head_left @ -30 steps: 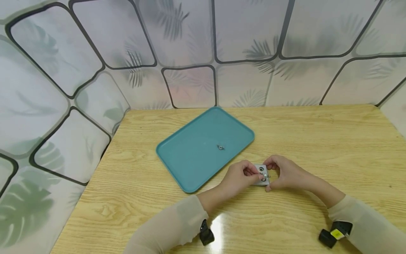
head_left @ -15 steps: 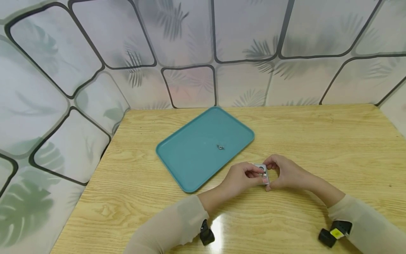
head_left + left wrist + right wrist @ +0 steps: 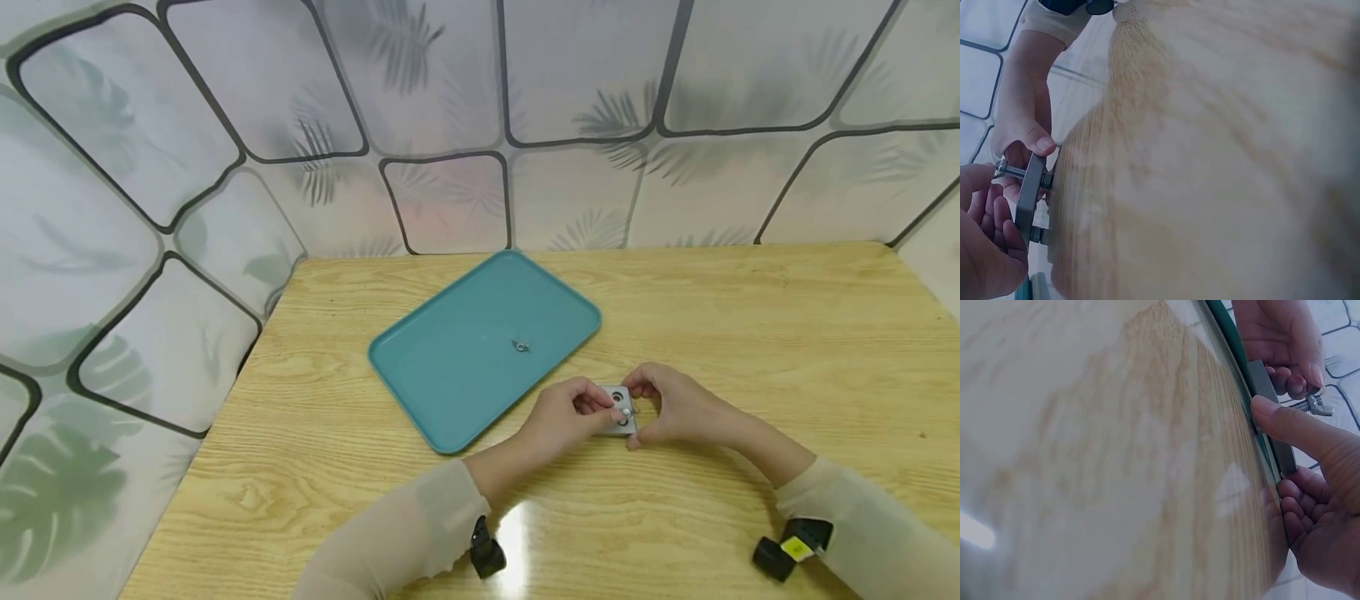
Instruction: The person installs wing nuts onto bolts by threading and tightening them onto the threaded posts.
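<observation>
A small grey metal plate with round holes lies between the two hands. My right hand grips its edges, with the thumb on the near side. In the left wrist view a threaded bolt sticks out of the plate, and a wing nut sits at its end. Thumb and forefinger of my left hand pinch that nut. The right wrist view shows the same wing nut at the left fingertips. Two bolt heads show on the plate's other face.
A teal tray lies at an angle to the left and behind the hands, with another small winged metal piece on it. The wooden table ends at a patterned curtain at the back and left.
My left fingers moved forward over the bolt and back again, and now show more of the plate than half a second ago. The right hand has kept its hold, nearly still.
</observation>
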`<action>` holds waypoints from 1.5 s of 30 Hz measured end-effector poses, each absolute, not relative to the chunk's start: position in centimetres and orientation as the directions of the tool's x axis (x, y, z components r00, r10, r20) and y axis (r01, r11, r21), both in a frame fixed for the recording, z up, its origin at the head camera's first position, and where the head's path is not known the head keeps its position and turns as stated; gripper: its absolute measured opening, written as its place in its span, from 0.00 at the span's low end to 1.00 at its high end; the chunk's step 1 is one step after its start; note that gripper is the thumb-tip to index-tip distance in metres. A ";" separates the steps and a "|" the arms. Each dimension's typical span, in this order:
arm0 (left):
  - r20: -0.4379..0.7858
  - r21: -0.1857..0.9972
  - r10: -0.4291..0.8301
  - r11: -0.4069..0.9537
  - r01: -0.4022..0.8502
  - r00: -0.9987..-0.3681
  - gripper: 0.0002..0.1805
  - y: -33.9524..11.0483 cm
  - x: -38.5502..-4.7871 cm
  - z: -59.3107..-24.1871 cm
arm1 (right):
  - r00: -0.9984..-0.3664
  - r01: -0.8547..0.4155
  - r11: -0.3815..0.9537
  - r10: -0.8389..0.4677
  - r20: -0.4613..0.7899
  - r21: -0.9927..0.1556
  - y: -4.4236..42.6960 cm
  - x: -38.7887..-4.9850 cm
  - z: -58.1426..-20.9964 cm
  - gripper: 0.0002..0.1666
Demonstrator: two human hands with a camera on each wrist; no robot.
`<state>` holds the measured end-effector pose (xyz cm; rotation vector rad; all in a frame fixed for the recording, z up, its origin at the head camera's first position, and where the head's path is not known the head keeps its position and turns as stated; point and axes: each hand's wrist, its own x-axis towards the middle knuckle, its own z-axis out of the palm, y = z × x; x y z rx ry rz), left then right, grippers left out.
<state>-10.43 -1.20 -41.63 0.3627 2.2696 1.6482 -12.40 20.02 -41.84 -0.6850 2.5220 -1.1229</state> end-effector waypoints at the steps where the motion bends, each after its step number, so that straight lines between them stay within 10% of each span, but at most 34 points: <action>1: -0.105 0.950 0.378 0.310 0.020 -0.920 0.08 -1.2 -10.5 -41.6 | -0.843 -0.300 0.581 -0.533 -0.075 -0.756 20.0 -12.4 -41.8 0.41; 45: -0.070 0.944 0.392 0.323 0.066 -0.917 0.05 -1.2 -10.6 -41.6 | -0.839 -0.298 0.568 -0.540 -0.074 -0.767 20.0 -12.4 -41.6 0.41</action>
